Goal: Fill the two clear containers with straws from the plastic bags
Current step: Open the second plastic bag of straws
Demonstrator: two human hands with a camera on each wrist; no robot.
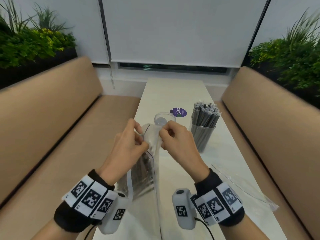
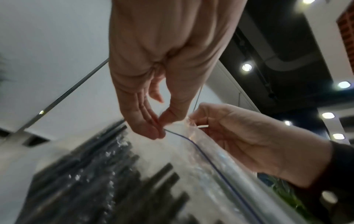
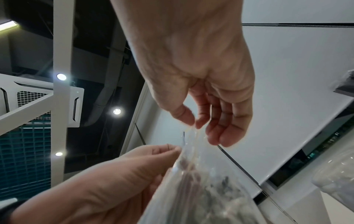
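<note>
A clear zip bag (image 1: 143, 172) of dark wrapped straws (image 2: 107, 181) hangs upright over the table's near part, its top with a blue zip line (image 2: 206, 159). My left hand (image 1: 129, 144) pinches one side of the bag's top, my right hand (image 1: 174, 137) pinches the other side. The wrist views show thumb and fingertips of each hand (image 2: 159, 128) (image 3: 193, 122) closed on the plastic. Just behind the hands stands a clear container (image 1: 163, 119) with nothing in it. To its right a second clear container (image 1: 203, 134) is packed with straws.
A flat clear bag (image 1: 245, 189) with nothing in it lies at the white table's (image 1: 174, 94) right edge. A purple round sticker (image 1: 178, 112) sits mid-table. Tan benches (image 1: 52, 127) flank the narrow table, with planters behind them.
</note>
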